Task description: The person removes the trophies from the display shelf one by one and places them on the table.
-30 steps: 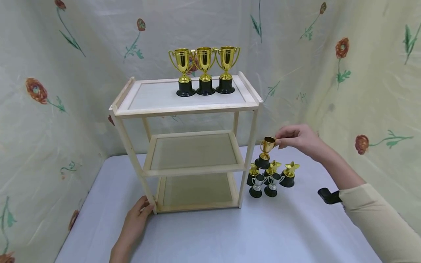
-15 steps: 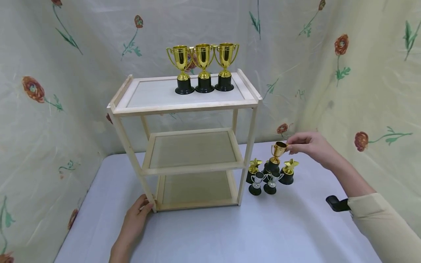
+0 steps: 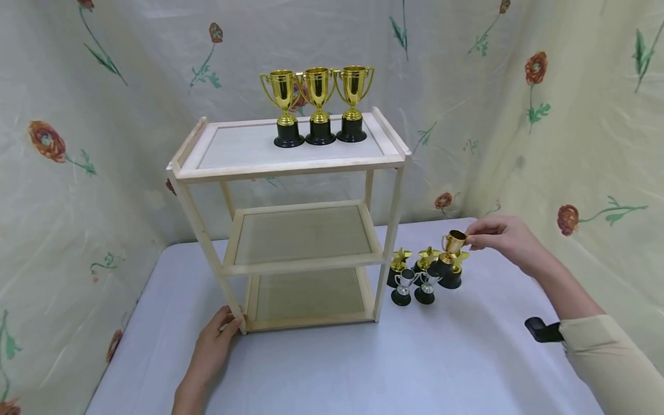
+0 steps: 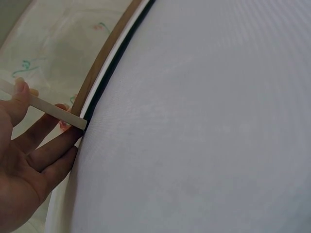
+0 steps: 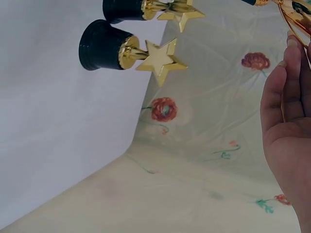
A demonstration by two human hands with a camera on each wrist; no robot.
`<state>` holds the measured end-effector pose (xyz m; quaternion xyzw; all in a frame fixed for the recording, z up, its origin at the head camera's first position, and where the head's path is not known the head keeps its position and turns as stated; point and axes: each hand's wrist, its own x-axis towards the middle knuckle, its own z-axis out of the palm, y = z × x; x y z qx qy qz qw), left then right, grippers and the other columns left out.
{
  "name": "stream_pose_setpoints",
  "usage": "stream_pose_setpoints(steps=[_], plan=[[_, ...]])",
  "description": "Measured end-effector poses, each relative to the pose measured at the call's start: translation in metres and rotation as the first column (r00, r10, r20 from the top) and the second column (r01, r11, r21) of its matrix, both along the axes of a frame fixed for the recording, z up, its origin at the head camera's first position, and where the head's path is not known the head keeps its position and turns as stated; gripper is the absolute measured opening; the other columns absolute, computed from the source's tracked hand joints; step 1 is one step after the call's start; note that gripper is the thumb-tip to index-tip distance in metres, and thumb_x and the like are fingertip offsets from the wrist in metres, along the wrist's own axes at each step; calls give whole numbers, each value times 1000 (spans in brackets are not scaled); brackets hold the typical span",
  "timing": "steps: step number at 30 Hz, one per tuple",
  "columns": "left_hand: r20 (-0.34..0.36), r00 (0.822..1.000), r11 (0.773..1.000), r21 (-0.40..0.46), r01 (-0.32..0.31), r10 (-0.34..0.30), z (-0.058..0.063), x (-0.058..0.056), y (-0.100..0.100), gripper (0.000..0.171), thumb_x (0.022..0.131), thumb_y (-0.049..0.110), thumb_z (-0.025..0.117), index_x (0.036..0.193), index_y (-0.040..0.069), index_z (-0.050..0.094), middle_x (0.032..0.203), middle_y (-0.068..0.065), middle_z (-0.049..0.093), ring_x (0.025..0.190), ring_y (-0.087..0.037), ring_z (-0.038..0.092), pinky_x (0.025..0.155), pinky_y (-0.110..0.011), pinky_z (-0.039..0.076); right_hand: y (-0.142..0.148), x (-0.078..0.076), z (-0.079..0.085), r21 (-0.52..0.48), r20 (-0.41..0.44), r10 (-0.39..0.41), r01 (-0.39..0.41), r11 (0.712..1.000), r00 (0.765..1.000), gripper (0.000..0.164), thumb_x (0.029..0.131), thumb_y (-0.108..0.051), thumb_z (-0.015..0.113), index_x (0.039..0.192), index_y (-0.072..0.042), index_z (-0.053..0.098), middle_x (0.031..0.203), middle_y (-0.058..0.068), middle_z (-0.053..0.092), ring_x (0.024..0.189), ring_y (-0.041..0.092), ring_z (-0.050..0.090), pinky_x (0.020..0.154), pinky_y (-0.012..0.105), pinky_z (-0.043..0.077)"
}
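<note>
My right hand (image 3: 505,239) pinches a small copper-gold trophy cup (image 3: 455,243) by one handle. The cup is in the air, its black base overlapping the rightmost star trophy (image 3: 451,280) in the head view. Only a corner of this cup shows at the top right of the right wrist view, by the fingertips (image 5: 292,43). My left hand (image 3: 212,341) holds the foot of the front left leg of a pale wooden three-tier shelf (image 3: 290,171); in the left wrist view, thumb and fingers lie around that leg (image 4: 56,111).
Three large gold trophy cups (image 3: 319,95) stand in a row on the shelf's top tier. Right of the shelf, two more star trophies (image 3: 399,261) and two small silver cups (image 3: 404,283) stand on the white-covered table (image 3: 332,369). Flowered curtains (image 3: 586,144) enclose the table.
My right hand has carried the small cup rightward and somewhat down, from above the left part of the trophy group to its right end. My left hand stays at the shelf leg.
</note>
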<state>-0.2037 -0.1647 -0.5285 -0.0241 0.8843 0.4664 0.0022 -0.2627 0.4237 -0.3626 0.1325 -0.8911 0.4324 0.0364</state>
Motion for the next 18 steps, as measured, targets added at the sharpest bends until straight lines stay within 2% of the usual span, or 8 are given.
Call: stream_pose_setpoints(steps=[5,12,18], plan=[[-3,1000,1000,6,-4,4,0,0,1,36,103,40,50,135,22,54,135,-18,61,132,-44,51,106,-62,42,9,2,-5,57,31,-43,41,998,999,26,97,-18,66,111,3,68,87,-11,73,79,8,69,73,19,55],[-15,1000,1000,16,-9,9,0,1,2,34,103,40,51,132,23,56,134,-17,63,130,-41,54,105,-59,45,19,3,-15,55,43,-47,45,998,998,26,95,-17,67,110,4,68,85,-13,72,78,8,70,72,19,56],[3,1000,1000,12,-9,9,-1,1,1,35,104,41,49,133,24,55,135,-17,62,130,-42,53,106,-59,45,25,7,-24,68,53,-60,57,996,997,26,95,-16,67,111,5,68,83,-15,72,77,7,70,72,20,56]])
